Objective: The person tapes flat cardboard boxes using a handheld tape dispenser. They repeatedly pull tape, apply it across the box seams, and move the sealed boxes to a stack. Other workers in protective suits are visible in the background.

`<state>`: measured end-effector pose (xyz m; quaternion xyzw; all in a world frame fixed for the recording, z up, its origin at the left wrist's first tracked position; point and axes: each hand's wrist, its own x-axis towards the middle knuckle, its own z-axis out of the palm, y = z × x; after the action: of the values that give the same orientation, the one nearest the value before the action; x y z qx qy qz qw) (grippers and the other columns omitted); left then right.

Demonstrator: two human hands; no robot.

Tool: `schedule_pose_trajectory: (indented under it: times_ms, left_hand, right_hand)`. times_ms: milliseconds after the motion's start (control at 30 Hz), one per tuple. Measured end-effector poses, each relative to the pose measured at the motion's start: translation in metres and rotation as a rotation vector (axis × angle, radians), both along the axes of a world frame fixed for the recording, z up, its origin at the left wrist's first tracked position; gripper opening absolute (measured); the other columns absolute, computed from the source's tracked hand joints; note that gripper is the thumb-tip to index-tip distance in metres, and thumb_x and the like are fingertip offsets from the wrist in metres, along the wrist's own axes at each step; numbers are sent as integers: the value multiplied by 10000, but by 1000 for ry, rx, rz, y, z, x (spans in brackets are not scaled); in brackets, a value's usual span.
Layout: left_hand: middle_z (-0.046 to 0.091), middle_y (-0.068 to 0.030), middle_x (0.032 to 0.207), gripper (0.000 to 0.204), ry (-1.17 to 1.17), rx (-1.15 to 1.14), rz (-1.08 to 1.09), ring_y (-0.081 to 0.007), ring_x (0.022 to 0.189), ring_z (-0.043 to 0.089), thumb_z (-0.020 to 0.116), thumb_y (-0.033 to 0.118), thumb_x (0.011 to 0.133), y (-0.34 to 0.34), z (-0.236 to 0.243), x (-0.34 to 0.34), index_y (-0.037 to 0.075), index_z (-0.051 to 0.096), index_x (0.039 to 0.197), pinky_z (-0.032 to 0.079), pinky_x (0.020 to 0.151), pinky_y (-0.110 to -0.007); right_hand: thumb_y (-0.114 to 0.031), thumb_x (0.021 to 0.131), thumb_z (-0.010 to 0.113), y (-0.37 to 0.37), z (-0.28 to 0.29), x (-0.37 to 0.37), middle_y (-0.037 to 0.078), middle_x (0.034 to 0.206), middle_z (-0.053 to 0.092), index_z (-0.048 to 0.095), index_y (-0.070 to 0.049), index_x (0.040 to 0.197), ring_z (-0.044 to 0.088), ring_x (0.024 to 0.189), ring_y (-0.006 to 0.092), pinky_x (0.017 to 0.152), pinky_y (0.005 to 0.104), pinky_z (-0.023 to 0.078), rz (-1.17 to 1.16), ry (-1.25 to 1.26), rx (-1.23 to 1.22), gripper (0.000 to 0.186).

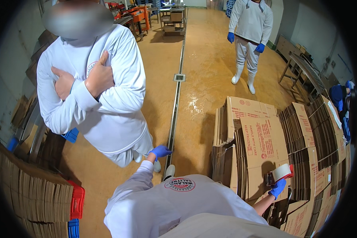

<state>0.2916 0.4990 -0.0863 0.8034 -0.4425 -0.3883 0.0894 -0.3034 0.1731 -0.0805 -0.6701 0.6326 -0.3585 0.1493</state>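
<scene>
Right hand (pixel 277 188) in a blue glove, wrapped closed around the handle of a tape dispenser (pixel 279 173) — roll of pale tape on top, red trim at its side — held just over a stack of flattened cardboard boxes (pixel 261 139) standing on edge. Left hand (pixel 160 151), also blue-gloved, out to the side above the tan floor (pixel 202 71) near the drain channel (pixel 174 107), fingers loosely curled and holding nothing — close to the feet of a person in white (pixel 99 95) with arms crossed.
</scene>
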Motion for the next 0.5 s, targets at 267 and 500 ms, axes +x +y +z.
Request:
schedule_pose_trajectory:
  times_ms: [267, 500]
  left_hand:
    - [553, -121, 1072, 480, -58, 5, 16, -297, 1004, 507, 390, 473, 821, 22, -27, 23, 88, 579, 1038, 386, 863, -358]
    - [562, -121, 1059, 481, -42, 54, 28, -294, 1001, 509, 391, 462, 823, 20, -27, 33, 75, 576, 1039, 388, 859, -353]
  right_hand:
    - [-118, 760, 441, 30, 46, 32, 174, 783, 536, 531, 26, 809, 506, 708, 303, 608, 383, 394, -4, -91, 8, 177]
    - [-99, 767, 439, 15, 23, 13, 154, 811, 546, 535, 34, 856, 520, 718, 264, 609, 359, 421, 26, 23, 12, 187]
